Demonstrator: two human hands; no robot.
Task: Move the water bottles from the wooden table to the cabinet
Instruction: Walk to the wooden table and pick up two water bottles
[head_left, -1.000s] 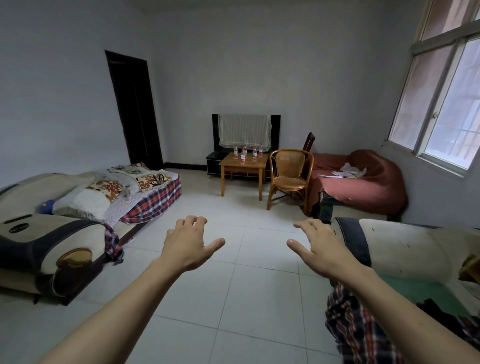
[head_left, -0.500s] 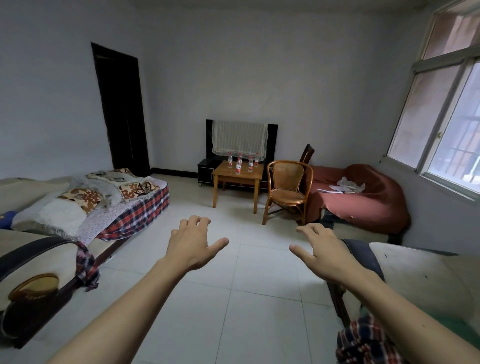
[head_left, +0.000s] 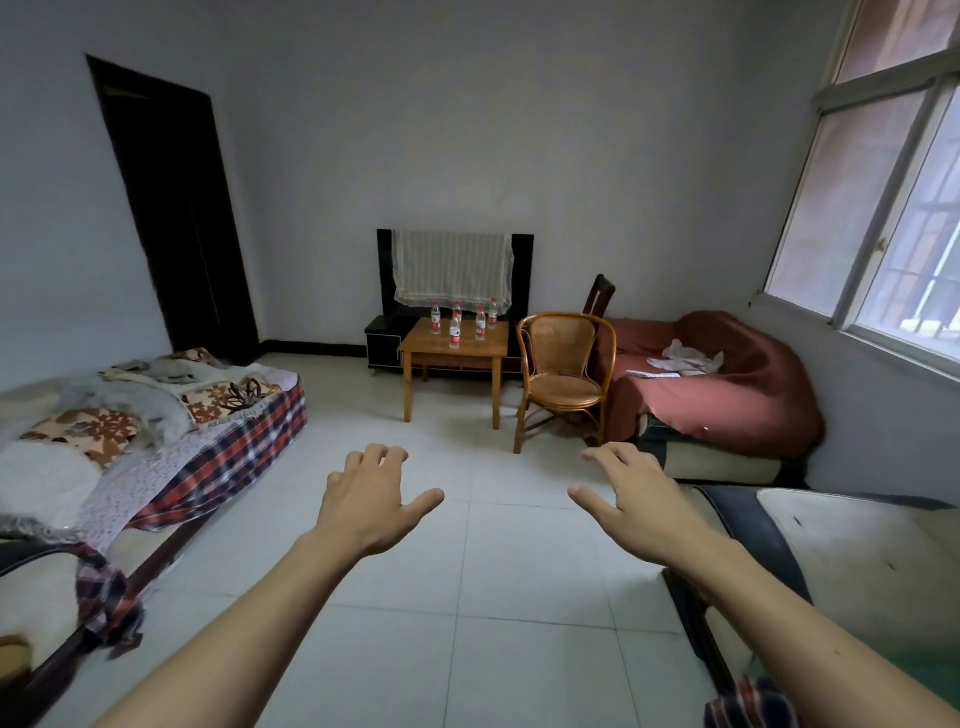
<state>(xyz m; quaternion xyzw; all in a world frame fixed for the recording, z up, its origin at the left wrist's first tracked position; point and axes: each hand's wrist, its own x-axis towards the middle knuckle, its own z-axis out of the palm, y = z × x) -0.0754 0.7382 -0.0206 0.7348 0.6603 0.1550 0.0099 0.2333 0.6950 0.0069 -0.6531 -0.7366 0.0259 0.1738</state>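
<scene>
Several clear water bottles (head_left: 455, 331) with red labels stand upright on a small wooden table (head_left: 426, 347) at the far side of the room. Behind the table a low black cabinet (head_left: 383, 340) runs along the wall, with a lace cloth draped over a dark panel above it. My left hand (head_left: 370, 499) and my right hand (head_left: 636, 498) are stretched out in front of me over the tiled floor, palms down, fingers spread, holding nothing. Both are far from the table.
A wicker chair (head_left: 561, 371) stands right of the table, beside a red-covered sofa (head_left: 727, 384). A bed with plaid sheet and pillows (head_left: 197, 431) lies along the left. A padded seat (head_left: 841, 561) is at near right. A dark doorway (head_left: 171, 218) is left, a window right.
I have come nearer to the table, so it and the bottles look larger. Both hands stay spread and empty in front of me.
</scene>
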